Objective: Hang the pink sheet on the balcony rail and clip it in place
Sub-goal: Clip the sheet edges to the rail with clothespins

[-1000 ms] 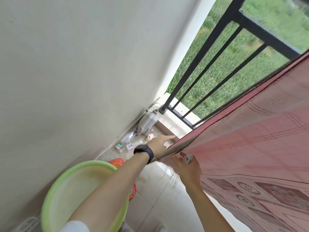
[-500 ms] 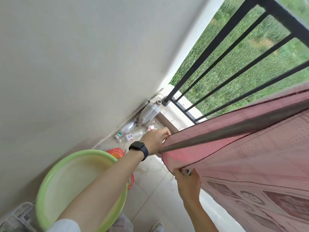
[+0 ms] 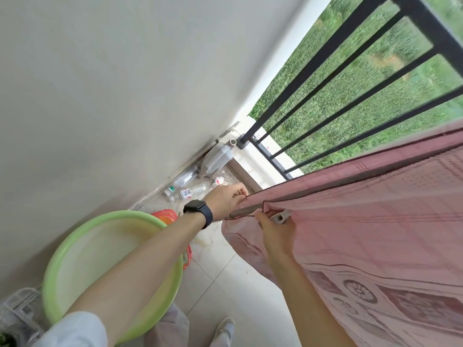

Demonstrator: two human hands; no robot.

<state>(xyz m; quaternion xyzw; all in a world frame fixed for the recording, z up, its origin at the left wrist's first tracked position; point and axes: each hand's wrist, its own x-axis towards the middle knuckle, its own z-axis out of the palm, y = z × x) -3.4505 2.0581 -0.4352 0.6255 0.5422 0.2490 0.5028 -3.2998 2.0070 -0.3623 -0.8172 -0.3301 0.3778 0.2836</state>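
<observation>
Broadly, the pink sheet (image 3: 363,221) is draped over a grey rod (image 3: 242,212) and spread rightward from the left hand (image 3: 225,200), by which its edge is pinched at the rod's end; by the right hand (image 3: 276,234), just beside, its hem is gripped together with a white clip (image 3: 280,217).

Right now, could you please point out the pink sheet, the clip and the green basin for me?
pink sheet (image 3: 363,221): head view, on the checked cloth near its hanging middle.
clip (image 3: 281,217): head view, on its pale body.
green basin (image 3: 112,216): head view, on the upper rim.
</observation>
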